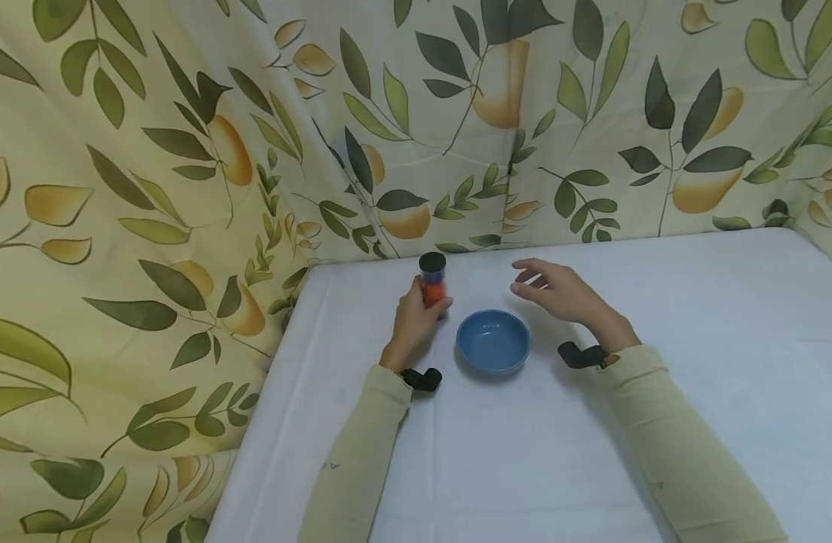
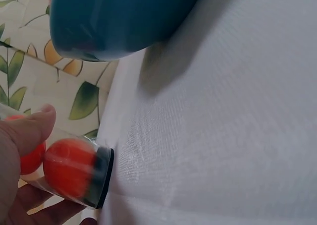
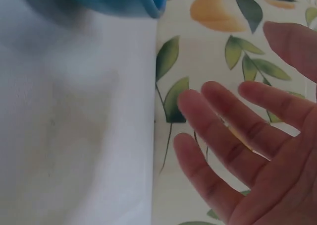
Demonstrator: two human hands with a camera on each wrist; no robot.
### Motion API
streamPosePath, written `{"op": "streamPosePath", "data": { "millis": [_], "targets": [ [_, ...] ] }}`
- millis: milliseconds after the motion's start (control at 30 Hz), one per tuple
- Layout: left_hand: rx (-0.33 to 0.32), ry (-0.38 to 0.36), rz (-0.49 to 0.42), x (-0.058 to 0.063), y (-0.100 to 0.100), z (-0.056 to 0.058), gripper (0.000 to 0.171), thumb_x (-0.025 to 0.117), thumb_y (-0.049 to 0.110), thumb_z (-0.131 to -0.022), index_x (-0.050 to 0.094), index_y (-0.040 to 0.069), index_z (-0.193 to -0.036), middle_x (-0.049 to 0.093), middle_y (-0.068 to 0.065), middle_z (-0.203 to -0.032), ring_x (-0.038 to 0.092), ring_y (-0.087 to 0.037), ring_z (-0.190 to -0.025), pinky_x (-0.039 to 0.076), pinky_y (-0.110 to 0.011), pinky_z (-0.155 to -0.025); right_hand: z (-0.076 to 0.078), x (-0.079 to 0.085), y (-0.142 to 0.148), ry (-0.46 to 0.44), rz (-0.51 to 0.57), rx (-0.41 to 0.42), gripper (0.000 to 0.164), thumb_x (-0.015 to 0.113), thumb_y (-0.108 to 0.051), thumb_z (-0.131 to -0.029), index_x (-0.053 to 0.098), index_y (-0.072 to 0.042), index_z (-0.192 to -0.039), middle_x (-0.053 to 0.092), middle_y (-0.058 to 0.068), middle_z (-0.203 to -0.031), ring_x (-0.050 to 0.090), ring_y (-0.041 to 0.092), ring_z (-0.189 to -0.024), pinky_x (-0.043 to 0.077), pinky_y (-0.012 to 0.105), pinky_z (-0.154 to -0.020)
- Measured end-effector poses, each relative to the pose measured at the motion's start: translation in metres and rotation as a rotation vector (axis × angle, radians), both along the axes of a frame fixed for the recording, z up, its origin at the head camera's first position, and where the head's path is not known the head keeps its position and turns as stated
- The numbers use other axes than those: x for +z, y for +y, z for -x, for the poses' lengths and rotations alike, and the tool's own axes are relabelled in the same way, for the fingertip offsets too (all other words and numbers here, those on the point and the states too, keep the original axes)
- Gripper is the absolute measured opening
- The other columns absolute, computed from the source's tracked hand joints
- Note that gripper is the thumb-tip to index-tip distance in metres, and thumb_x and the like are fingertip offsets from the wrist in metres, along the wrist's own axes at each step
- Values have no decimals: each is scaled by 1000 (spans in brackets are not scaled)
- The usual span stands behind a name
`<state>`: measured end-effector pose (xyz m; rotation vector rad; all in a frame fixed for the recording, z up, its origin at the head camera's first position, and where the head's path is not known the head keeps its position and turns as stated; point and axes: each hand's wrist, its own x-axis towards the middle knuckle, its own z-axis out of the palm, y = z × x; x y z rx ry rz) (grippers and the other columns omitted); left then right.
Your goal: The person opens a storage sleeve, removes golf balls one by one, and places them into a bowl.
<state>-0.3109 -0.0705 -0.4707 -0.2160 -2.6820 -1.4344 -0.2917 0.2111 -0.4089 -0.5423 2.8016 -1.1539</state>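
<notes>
My left hand (image 1: pixel 414 320) grips a clear tube (image 1: pixel 432 277) with a black cap. The tube stands near the table's back edge, left of the blue bowl (image 1: pixel 493 369). In the left wrist view, orange-red balls (image 2: pixel 68 166) show through the clear wall, and the thumb and fingers wrap around it. A blue band shows below the cap in the head view. To the right of the bowl, my right hand (image 1: pixel 558 290) hovers above the table with nothing in it; its fingers are spread and slightly bent in the right wrist view.
A white cloth covers the table (image 1: pixel 524 452). Behind and to the left hangs a leaf-and-fruit patterned curtain (image 1: pixel 416 173). Each wrist wears a small black camera, the left one (image 1: pixel 424 379) close to the bowl's left side.
</notes>
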Motion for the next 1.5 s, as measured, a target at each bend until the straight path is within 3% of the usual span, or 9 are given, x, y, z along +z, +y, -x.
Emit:
{"op": "streamPosePath", "data": {
  "millis": [167,333,500,700,1033,1267,1400,1500],
  "targets": [
    [-10,45,114,8,0,-2,54,72,37,-96,50,14,-139,68,-10,-129,66,-25,-117,52,-45,-102,-2,6,-8,17,54,-7,55,55,-41,-105,49,-8,-149,66,22,-130,66,38,-114,53,53,-92],
    [-31,108,168,16,1,-3,58,74,36,-95,51,16,-144,66,-8,-132,63,-25,-120,50,-45,-103,-4,11,-10,32,78,-41,54,52,-42,-106,50,-9,-148,66,21,-128,65,39,-110,52,45,-86],
    [-67,143,213,20,4,-6,62,80,36,-89,56,20,-144,66,-8,-122,63,-26,-108,51,-42,-94,-6,9,-9,4,100,-58,51,54,-43,-106,54,-9,-144,67,21,-124,66,39,-108,51,40,-86],
    [-92,195,280,23,6,-9,58,84,36,-85,63,25,-138,65,-5,-112,61,-22,-97,49,-34,-82,-7,4,-16,-30,123,-11,52,55,-42,-105,54,-8,-145,67,21,-125,68,39,-108,51,43,-90],
    [-129,252,401,29,7,-10,56,85,39,-84,66,30,-135,67,0,-113,58,-18,-105,52,-33,-84,-6,-1,-30,-29,91,-19,61,57,-45,-104,46,-9,-152,65,22,-127,69,33,-103,50,37,-82],
    [-140,252,376,33,6,-11,58,86,40,-82,67,29,-135,69,0,-115,57,-17,-106,52,-34,-87,-5,-2,-31,-20,93,-38,58,56,-44,-105,49,-8,-149,66,23,-121,69,31,-92,49,31,-72],
    [-150,222,309,36,4,-12,56,86,37,-82,67,29,-134,69,0,-118,56,-17,-111,50,-35,-90,-6,-2,-31,-38,105,-36,57,50,-44,-107,48,-4,-148,68,26,-117,67,28,-90,51,32,-74],
    [-167,211,272,38,2,-11,56,86,35,-83,67,29,-135,69,0,-121,55,-19,-114,49,-37,-93,-6,-2,-32,-36,120,-37,56,49,-43,-107,49,-3,-148,69,26,-114,67,27,-90,55,39,-79]
  ]
}}
